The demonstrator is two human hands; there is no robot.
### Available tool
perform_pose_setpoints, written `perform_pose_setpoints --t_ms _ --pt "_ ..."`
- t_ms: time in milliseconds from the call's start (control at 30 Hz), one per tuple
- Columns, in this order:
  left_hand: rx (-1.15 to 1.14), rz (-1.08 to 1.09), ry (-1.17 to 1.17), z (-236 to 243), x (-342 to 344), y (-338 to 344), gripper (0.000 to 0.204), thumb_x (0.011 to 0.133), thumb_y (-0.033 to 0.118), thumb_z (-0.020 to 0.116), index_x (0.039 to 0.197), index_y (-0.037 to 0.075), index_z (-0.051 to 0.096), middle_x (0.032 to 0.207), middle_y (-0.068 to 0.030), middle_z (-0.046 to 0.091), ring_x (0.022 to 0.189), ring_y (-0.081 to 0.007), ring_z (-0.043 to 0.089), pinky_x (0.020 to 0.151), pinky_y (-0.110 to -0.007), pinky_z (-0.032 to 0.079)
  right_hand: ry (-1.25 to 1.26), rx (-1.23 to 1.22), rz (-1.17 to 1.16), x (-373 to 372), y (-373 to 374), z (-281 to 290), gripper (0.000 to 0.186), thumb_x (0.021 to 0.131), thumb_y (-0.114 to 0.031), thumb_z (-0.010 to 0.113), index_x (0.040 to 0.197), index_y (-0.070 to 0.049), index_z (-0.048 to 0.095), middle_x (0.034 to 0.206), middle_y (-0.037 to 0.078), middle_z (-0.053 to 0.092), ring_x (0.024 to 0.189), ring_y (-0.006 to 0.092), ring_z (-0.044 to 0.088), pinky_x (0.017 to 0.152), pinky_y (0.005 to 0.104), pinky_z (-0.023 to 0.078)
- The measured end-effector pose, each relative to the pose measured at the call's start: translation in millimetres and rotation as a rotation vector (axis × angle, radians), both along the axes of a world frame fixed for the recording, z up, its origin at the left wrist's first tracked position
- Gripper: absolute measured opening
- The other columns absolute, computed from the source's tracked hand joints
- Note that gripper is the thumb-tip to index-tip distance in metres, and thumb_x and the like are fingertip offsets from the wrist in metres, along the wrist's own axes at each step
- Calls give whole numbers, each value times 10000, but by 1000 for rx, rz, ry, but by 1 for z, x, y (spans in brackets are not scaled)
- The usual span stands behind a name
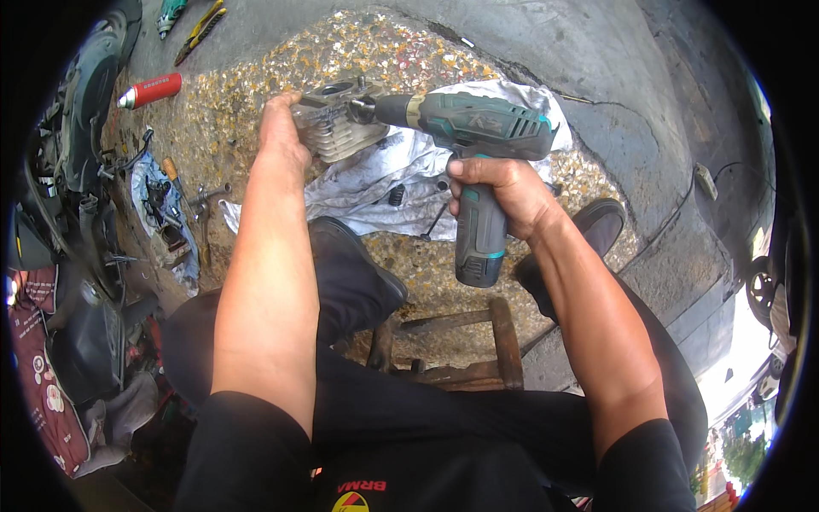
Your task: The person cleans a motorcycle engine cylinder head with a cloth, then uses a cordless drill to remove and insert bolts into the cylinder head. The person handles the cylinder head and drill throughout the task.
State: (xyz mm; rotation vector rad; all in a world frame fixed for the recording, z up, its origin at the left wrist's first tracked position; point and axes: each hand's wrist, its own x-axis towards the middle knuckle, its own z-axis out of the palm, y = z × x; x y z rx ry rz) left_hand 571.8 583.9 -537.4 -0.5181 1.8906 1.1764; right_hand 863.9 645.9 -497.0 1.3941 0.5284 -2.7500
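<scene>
My right hand (512,192) is wrapped round the grip of a dark green and black cordless drill (482,119), its index finger near the trigger. The drill lies level and its nose points left. My left hand (283,132) grips the left side of a finned metal engine cylinder head (341,136); some fingers are hidden behind it. A shiny metal piece (362,108) at the drill's nose meets the right side of the cylinder head. Below them, a stained white cloth (350,200) carries a small dark spring (396,195) and a thin valve (435,221).
On the speckled ground lie a red spray can (152,90) and yellow-handled pliers (200,32). A blue cloth (158,200) with small parts sits at left, beside several tools. Black motorcycle parts (90,128) crowd the left edge. A wooden stool (505,341) stands between my legs.
</scene>
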Motion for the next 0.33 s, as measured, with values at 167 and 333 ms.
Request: perform_pose_setpoints --t_ms 167,333 --pt "81 60 10 -2 -1 -9 260 858 242 602 1079 104 613 1154 -143 614 1026 -319 591 910 -501 474 14 -119 37 3 7 -11 183 843 -188 717 861 -26 636 749 70 615 674 221 645 652 353 529" --pt "71 33 46 -11 -11 -20 221 841 245 618 1041 151 625 1150 -120 623 1076 -315 572 899 -537 477 57 -172 -55 -3 -10 -17 227 806 -185 744 928 -20 645 793 85 640 697 247 663 699 383 550"
